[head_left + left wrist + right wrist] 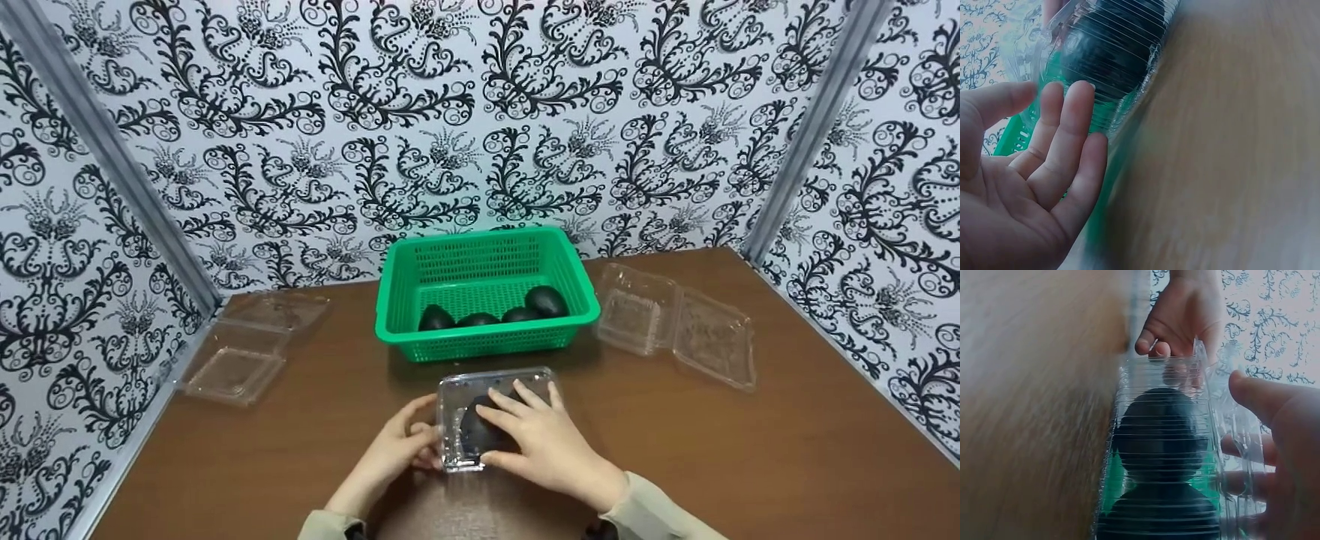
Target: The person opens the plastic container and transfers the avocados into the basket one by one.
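A clear plastic clamshell box (457, 386) stands on the table in front of the green basket, its lid down over dark, egg-shaped avocados. Through its ribbed side, the right wrist view shows two avocados (1159, 433). My right hand (536, 435) lies across the lid with its fingers spread. At the box's left side is my left hand (397, 446), its fingers loosely bent and the fingertips (1079, 93) right at the plastic wall. The left hand's thumb stands apart from the other fingers in the left wrist view.
Behind the box, a green plastic basket (487, 351) holds several dark avocados (546, 301) along its near side. One opened clear clamshell (232, 373) lies at the table's left, another (712, 337) at the right. Patterned wall panels (450, 150) enclose the brown table (750, 465).
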Motion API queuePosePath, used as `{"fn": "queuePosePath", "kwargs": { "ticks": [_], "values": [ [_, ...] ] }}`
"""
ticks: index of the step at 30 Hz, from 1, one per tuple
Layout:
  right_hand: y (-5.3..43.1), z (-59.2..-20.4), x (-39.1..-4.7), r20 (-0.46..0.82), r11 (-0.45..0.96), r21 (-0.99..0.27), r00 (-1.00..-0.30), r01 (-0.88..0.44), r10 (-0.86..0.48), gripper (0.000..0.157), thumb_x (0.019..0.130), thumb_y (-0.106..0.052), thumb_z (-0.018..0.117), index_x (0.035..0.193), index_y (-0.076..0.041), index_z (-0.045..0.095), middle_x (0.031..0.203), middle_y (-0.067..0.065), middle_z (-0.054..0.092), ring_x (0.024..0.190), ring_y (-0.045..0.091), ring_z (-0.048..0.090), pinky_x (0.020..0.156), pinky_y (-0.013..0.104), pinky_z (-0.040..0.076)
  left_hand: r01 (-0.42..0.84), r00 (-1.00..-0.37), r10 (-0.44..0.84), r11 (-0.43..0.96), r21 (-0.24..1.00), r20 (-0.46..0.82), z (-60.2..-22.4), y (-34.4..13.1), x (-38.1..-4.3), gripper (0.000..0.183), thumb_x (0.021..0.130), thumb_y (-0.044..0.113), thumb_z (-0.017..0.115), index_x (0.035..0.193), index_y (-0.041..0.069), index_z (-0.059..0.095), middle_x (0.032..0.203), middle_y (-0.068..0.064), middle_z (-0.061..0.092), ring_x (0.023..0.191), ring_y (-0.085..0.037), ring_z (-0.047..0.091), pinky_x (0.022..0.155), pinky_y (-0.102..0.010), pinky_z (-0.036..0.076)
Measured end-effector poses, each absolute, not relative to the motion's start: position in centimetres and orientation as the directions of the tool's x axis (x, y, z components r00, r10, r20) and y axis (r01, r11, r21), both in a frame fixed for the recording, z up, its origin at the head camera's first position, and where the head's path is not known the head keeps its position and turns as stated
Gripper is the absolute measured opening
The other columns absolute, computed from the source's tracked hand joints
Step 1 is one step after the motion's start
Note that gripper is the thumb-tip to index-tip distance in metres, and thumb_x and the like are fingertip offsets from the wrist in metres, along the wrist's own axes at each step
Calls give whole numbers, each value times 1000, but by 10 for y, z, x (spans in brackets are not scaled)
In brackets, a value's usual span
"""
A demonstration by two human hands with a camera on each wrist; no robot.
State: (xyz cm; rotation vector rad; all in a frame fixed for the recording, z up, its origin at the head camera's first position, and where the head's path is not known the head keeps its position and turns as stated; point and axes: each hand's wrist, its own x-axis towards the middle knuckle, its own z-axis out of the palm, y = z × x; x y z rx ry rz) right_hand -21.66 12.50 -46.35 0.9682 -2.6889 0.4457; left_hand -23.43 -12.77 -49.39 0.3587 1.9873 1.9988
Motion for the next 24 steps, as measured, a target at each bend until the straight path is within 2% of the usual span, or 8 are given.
{"fn": "queuePosePath", "kwargs": {
  "ticks": [8, 15, 20, 24],
  "values": [
    [124, -461, -213, 323, 717, -243, -751, -654, -575, 65, 85, -57, 63, 139, -22, 54, 146, 6, 46, 133, 42, 37, 103, 75, 16, -40, -918, 395, 14, 999, -42, -495, -127, -233, 69, 93, 13, 63, 144, -13, 24, 75, -9, 65, 52, -13, 61, 56, -28, 57],
    [130, -456, -213, 271, 714, -232, -749, -661, -605, 65, 82, -53, 69, 138, -23, 54, 147, 4, 45, 135, 41, 35, 104, 74, 18, -47, -922, 384, -3, 999, -42, -495, -124, -234, 68, 89, 9, 65, 141, -14, 29, 75, -9, 66, 53, -12, 60, 55, -27, 57],
    [139, -446, -216, 222, 695, -224, -730, -683, -646, 71, 78, -47, 74, 141, -23, 51, 152, 3, 38, 137, 39, 33, 107, 68, 21, -49, -919, 392, 0, 999, -45, -496, -125, -235, 64, 89, 5, 64, 141, -13, 30, 71, -6, 63, 49, -11, 57, 49, -23, 53],
    [148, -437, -218, 182, 699, -224, -733, -680, -655, 76, 73, -41, 79, 141, -22, 51, 153, 7, 34, 136, 44, 31, 107, 63, 27, -50, -919, 392, 6, 999, -48, -496, -128, -235, 63, 89, 4, 63, 141, -12, 31, 69, -5, 61, 47, -9, 54, 47, -22, 50]
  ]
}}
